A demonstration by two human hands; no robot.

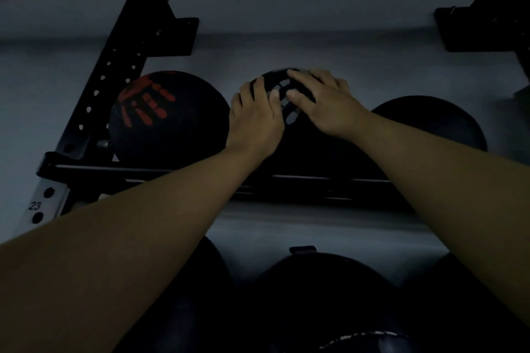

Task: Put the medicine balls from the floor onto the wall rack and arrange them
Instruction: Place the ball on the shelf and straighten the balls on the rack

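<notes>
A black medicine ball with a grey handprint mark [289,112] sits in the middle of the wall rack's upper rail [301,180]. My left hand [255,120] presses on its left top side and my right hand [324,103] lies over its right top side, fingers spread on the ball. To its left rests a black ball with a red handprint [166,120]. A plain black ball [433,123] sits to its right, partly hidden by my right forearm.
A black perforated upright [106,86] stands at the left, with a grey post marked 23 [43,203] below it. A black bracket [481,28] is on the wall at upper right. Several dark balls [321,301] fill the lower shelf under my arms.
</notes>
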